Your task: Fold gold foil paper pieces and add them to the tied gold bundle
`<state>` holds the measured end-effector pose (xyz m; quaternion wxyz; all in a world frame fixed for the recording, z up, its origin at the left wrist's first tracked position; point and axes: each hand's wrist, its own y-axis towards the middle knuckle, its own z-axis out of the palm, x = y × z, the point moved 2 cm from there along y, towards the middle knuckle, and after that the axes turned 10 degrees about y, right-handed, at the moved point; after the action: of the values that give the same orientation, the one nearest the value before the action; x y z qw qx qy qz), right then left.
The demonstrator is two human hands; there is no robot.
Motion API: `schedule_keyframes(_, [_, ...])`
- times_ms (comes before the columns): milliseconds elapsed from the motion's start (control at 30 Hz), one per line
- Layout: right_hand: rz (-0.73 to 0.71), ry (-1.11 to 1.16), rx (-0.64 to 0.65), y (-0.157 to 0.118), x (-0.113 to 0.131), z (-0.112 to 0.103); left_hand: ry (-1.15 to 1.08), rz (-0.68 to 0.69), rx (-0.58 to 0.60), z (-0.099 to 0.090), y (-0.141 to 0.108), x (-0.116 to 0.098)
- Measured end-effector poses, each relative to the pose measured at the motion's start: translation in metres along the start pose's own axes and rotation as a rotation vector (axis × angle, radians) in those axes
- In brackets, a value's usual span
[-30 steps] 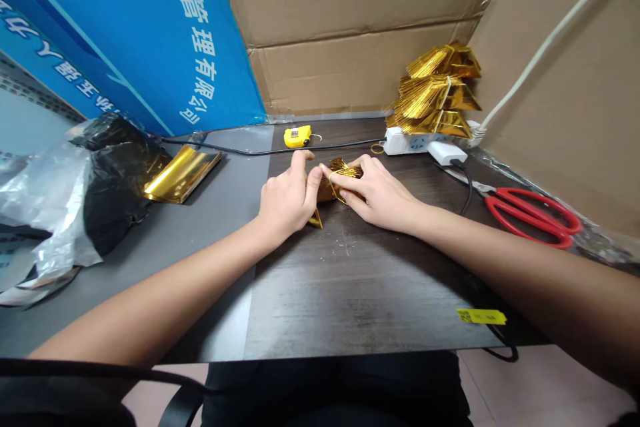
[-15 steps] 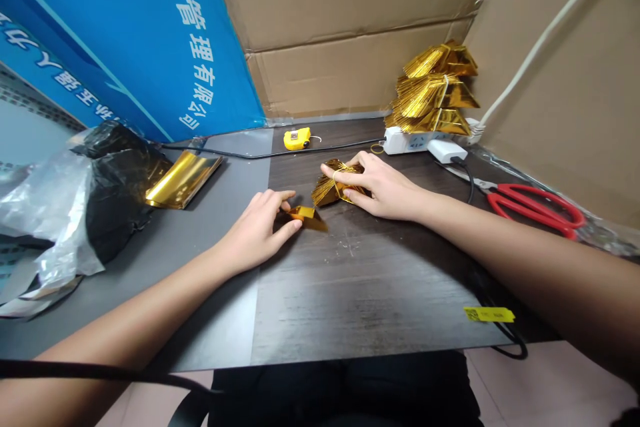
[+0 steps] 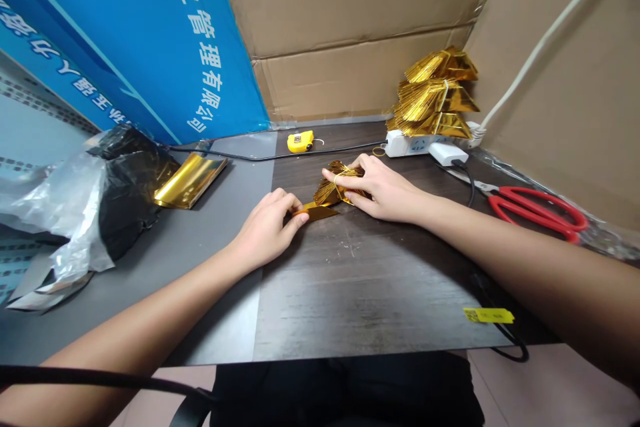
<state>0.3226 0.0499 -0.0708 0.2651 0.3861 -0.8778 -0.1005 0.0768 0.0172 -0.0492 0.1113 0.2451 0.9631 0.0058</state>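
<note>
My left hand point(image 3: 274, 223) pinches one end of a folded gold foil piece point(image 3: 321, 213), which lies low over the dark table. Just to the right, my right hand point(image 3: 381, 188) grips a fanned bundle of gold foil point(image 3: 329, 188) with a rubber band around it, thumb and fingers on its right side. The tip of the single piece is close to the bundle's lower edge; whether they touch I cannot tell.
Banded gold bundles point(image 3: 435, 97) are stacked on a white power strip point(image 3: 400, 144) at the back right. Red-handled scissors point(image 3: 537, 210) lie right. A yellow tape measure point(image 3: 300, 141) sits behind. Gold sheets point(image 3: 190, 180) and a black plastic bag point(image 3: 133, 193) are left.
My left hand has moved slightly right, and its foil piece now looks flatter and nearer the bundle. The view has shifted a little. My right hand has hardly moved.
</note>
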Motion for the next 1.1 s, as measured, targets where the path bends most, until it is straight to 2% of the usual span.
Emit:
schedule_keyframes(167, [0.016,-0.004,-0.004,-0.0003,-0.0001,0.0001,0.001,0.015,0.021,0.0002,-0.0029,-0.0002])
schedule_keyframes(333, [0.010,-0.033,0.003,-0.0010,-0.0022,0.0006,-0.044,0.096,0.047,-0.0031,-0.0049,0.0030])
schedule_keyframes(500, [-0.002,-0.067,-0.001,-0.0006,-0.0023,-0.0003,-0.053,0.094,0.004,-0.0011,-0.0066,0.0058])
schedule_keyframes(667, [0.009,-0.073,0.020,0.0001,-0.0020,-0.0007,0.001,0.202,-0.045,0.0024,-0.0073,0.0052])
schedule_keyframes(867, [-0.007,-0.094,0.012,-0.0004,-0.0020,-0.0005,0.148,0.384,0.026,0.0015,-0.0071,0.0038])
schedule_keyframes(967, [0.001,-0.097,0.025,-0.0006,-0.0013,-0.0007,0.197,0.428,0.067,-0.0004,-0.0084,0.0009])
schedule_keyframes(1100, [0.003,-0.091,0.025,-0.0008,-0.0013,-0.0008,0.293,0.477,0.014,-0.0008,-0.0104,-0.0035])
